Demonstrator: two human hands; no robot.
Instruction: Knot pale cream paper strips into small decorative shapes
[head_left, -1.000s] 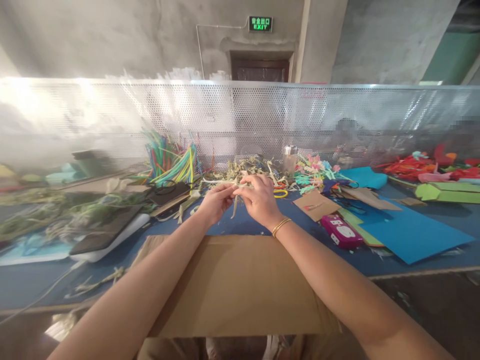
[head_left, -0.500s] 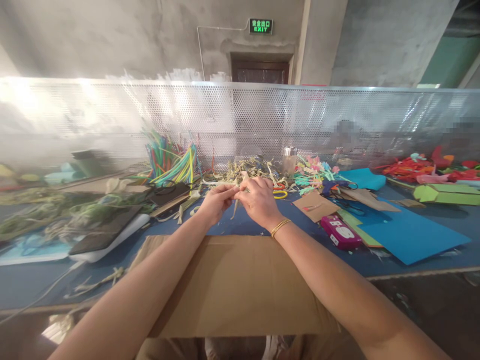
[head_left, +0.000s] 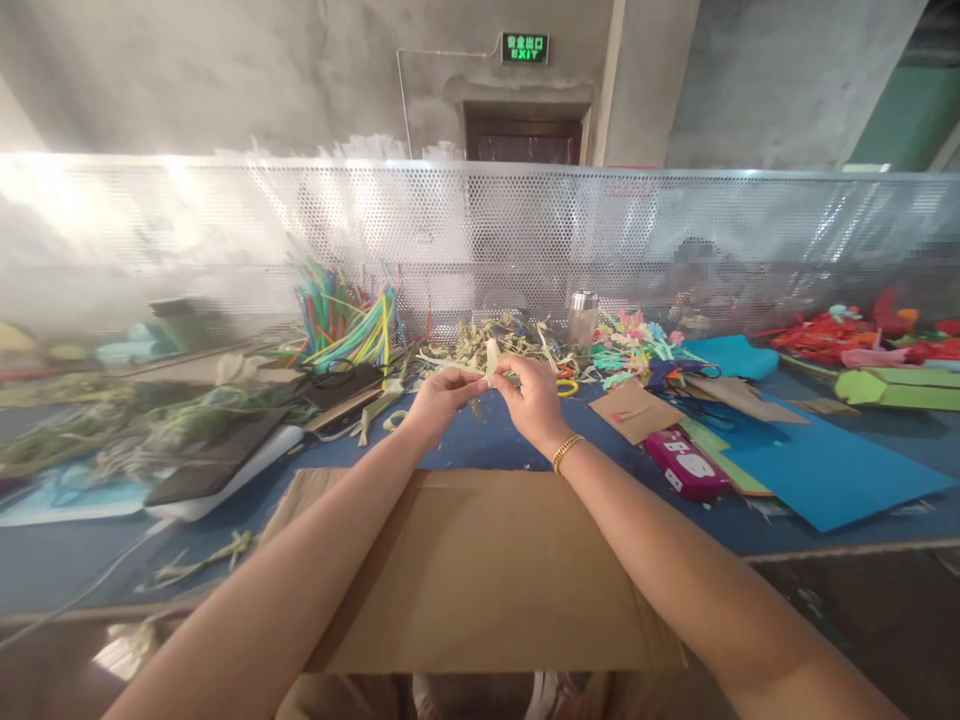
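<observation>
My left hand (head_left: 436, 398) and my right hand (head_left: 534, 397) meet above the blue table, both pinching a pale dried leaf strip (head_left: 491, 358) between thumb and fingers. The strip sticks up a little between the fingertips. A gold bracelet (head_left: 563, 452) sits on my right wrist. Just behind the hands lies a heap of dried leaf strips (head_left: 499, 340). A brown cardboard sheet (head_left: 480, 570) lies under my forearms.
A bundle of coloured straws (head_left: 346, 322) stands at back left, a metal cup (head_left: 582, 317) and paper flowers (head_left: 630, 345) at back right. A pink box (head_left: 685, 466), blue paper sheet (head_left: 821, 468), brown card (head_left: 634, 410) and a tablet (head_left: 217, 462) lie around. A perforated metal screen (head_left: 525, 230) closes the back.
My hands have shifted slightly right and up, and the strip's end now stands up between my fingertips instead of hanging below them.
</observation>
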